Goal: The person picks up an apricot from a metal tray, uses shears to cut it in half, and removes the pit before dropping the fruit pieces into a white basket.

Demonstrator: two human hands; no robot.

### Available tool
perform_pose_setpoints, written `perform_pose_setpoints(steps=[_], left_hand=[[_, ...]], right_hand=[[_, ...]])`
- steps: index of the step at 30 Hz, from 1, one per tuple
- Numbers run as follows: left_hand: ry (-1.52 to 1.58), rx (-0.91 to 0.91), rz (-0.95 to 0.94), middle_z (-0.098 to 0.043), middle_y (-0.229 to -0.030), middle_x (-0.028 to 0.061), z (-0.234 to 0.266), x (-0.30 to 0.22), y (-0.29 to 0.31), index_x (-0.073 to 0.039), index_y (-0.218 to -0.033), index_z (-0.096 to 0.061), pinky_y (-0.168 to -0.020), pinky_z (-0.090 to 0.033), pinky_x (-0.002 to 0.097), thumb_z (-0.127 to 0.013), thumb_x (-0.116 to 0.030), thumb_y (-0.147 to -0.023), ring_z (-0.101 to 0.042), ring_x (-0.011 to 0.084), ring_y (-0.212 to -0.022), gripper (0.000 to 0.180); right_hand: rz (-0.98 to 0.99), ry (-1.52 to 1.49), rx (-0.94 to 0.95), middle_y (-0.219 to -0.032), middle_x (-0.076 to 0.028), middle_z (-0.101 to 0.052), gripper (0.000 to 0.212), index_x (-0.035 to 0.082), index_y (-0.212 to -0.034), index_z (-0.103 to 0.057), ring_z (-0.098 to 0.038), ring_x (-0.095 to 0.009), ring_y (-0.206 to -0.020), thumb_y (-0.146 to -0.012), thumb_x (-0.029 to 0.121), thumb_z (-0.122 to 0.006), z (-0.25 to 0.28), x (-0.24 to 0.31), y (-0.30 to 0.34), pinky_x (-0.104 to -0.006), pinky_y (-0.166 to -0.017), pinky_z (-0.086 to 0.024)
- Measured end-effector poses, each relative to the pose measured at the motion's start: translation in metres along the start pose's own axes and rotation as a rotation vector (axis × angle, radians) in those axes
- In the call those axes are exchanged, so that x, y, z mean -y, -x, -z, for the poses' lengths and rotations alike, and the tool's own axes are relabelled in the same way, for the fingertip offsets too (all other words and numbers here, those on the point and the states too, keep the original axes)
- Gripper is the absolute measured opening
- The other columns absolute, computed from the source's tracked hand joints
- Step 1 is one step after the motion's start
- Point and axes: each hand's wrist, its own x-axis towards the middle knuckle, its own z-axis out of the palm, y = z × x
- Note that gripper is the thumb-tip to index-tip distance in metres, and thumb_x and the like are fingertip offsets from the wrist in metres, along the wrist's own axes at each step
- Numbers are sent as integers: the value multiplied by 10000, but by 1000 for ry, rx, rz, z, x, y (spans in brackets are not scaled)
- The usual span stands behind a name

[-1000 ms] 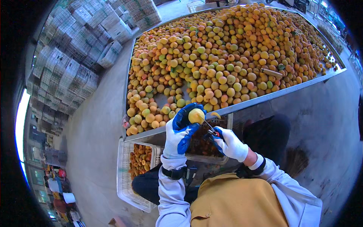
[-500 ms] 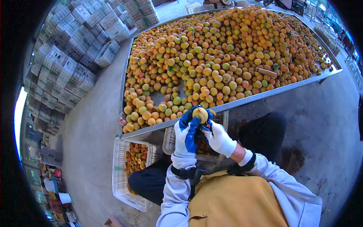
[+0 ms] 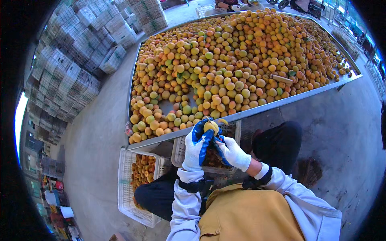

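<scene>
Between my two gloved hands is a yellow apricot (image 3: 210, 127), just in front of the table's near edge. My left hand (image 3: 198, 141), in a white glove with a blue-coated palm, grips it from the left. My right hand (image 3: 232, 151), gloved alike, is closed around what looks like a small knife, mostly hidden by fingers. A thin blade (image 3: 208, 119) shows at the fruit's top. A curled yellow piece (image 3: 222, 121) stands off its right side. Beyond lies a large heap of orange-yellow apricots (image 3: 233, 68) on a metal-rimmed table (image 3: 257, 109).
A white plastic crate (image 3: 125, 188) with orange fruit pieces stands by my left knee. Under my hands, another crate (image 3: 177, 150) sits beneath the table edge. A light-coloured stick (image 3: 281, 78) lies on the heap. Stacked crates (image 3: 66, 76) line the left side.
The apricot has turned a little in my hands. The curled yellow piece now sticks out farther at its right, and the blade tip shows above the fruit. The view has shifted slightly.
</scene>
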Motion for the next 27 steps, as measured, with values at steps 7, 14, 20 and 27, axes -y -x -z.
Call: perform_pose_setpoints(steps=[7, 14, 20, 27], left_hand=[[350, -162, 76, -688, -991, 84, -25, 22, -4, 25, -1086, -648, -805, -537, 297, -589, -339, -976, -669, 168, -879, 385], [188, -271, 41, -653, -854, 40, -15, 55, -6, 12, -989, -646, -646, -484, 255, -656, -206, -943, -595, 98, -718, 223], [-219, -178, -99, -624, -795, 13, -31, 16, 9, -16, -935, -655, -683, -446, 244, -633, -245, -952, -552, 91, -733, 231], [63, -11, 178, -686, -934, 179, -25, 7, 17, -54, -998, -585, -702, -568, 356, -537, -363, -976, -694, 278, -809, 313]], right_hand=[[257, 312, -206, -918, -187, -706, 188, -23, -1081, -595, -686, -270, -905, -962, 119, -559, -5, -25, -13, -429, -767, -501], [61, -97, -31, -983, 1, -662, 234, -18, -1107, -634, -512, -87, -891, -1012, 154, -507, -3, -40, -10, -333, -824, -474], [-249, -634, 264, -1046, 39, -640, 291, 62, -1241, -582, -556, -81, -874, -1034, 245, -492, 20, -46, 4, -251, -785, -494], [-240, -898, 403, -827, 58, -601, 201, 99, -1086, -614, -535, -52, -633, -1026, 257, -506, 13, -36, 6, -195, -495, -419]])
